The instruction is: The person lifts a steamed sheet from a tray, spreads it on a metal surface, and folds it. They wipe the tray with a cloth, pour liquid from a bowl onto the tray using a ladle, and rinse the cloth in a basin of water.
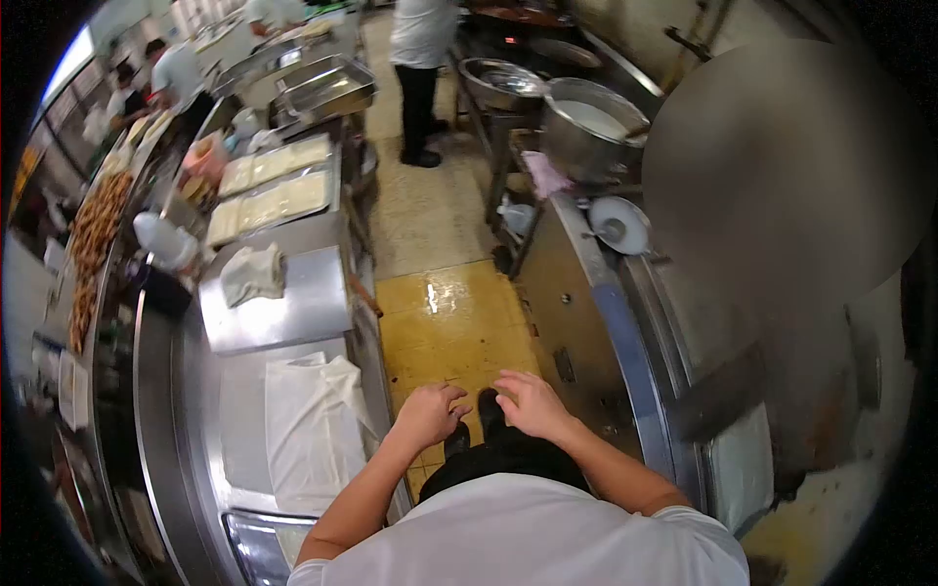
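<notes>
I stand in a narrow kitchen aisle with a yellow tiled floor (459,322). My left hand (430,412) and my right hand (528,402) hang in front of me at waist height, close together but apart. Both hold nothing, fingers loosely curled and spread. The left hand is nearest the edge of the steel counter (176,391) on my left. The right hand is near the steel unit (586,322) on my right. My dark shoes show below the hands.
White cloths (313,430) and a crumpled cloth (252,273) lie on the left counter, beyond them trays of pale dough (269,200) and fried food (93,234). Large metal pots (591,127) stand on the right. A person in white (422,59) stands up the aisle; others work at the far left.
</notes>
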Motion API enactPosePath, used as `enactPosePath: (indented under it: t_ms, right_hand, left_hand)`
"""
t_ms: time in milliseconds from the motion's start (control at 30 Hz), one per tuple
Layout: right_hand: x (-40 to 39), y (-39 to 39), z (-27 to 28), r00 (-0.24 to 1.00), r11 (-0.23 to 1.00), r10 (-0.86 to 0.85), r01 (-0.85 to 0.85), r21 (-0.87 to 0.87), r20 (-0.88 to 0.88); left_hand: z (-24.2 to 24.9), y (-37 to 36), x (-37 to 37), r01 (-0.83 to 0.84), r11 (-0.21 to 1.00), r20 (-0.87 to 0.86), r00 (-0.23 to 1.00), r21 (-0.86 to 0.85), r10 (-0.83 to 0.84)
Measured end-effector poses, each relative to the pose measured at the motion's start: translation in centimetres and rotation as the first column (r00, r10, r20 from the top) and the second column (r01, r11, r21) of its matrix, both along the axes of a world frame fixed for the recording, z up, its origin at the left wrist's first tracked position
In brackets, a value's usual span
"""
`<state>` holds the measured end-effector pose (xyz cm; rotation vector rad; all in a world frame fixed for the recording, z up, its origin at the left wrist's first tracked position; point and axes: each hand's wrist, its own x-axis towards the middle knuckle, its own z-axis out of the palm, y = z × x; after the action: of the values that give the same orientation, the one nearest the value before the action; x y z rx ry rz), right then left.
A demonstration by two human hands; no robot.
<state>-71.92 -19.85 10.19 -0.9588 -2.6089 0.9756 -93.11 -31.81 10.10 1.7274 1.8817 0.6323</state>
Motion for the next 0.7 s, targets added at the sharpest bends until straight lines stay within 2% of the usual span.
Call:
enactPosePath:
  t_ms: [200, 300, 333, 433, 533, 633, 667, 700]
  right_hand:
    - [10.3, -3.5, -0.7, 0.969, 0.970, -0.242, 0.241, -0.019, -0.044]
    - [17.0, -3.9, -1.2, 0.921, 0.920, -0.390, 0.389, -0.049, -0.006]
    - [19.5, -4.2, -1.1, 0.901, 0.899, -0.434, 0.434, -0.065, 0.013]
    - [28.1, -5.4, 1.0, 0.802, 0.802, -0.597, 0.597, 0.001, -0.015]
    - [39.7, -6.6, -0.9, 0.649, 0.649, -0.761, 0.761, -0.002, -0.009]
    - [52.6, -8.9, -1.7, 0.365, 0.366, -0.931, 0.925, 0.101, 0.033]
    - [57.0, -10.2, -1.8, 0.213, 0.224, -0.970, 0.970, 0.093, 0.114]
    - [61.6, -11.4, -2.2, 0.146, 0.165, -0.984, 0.966, 0.200, 0.105]
  left_hand:
    - [0.6, 1.7, 8.0, 0.208, 0.977, 0.037, 0.978, -0.035, -0.207]
    - [0.1, 2.9, 12.8, 0.309, 0.951, 0.038, 0.950, -0.006, -0.309]
    - [0.6, 3.5, 14.8, 0.342, 0.939, 0.063, 0.939, -0.045, -0.339]
    - [0.9, 5.5, 21.9, 0.451, 0.889, 0.070, 0.892, -0.076, -0.447]
    - [0.2, 7.5, 30.7, 0.564, 0.825, 0.090, 0.824, -0.045, -0.559]
    - [-0.5, 9.6, 40.5, 0.678, 0.735, 0.074, 0.733, 0.009, -0.676]
    - [-0.8, 10.2, 43.9, 0.705, 0.709, 0.067, 0.707, 0.012, -0.704]
    - [-1.5, 11.0, 47.4, 0.748, 0.659, 0.055, 0.656, 0.080, -0.752]
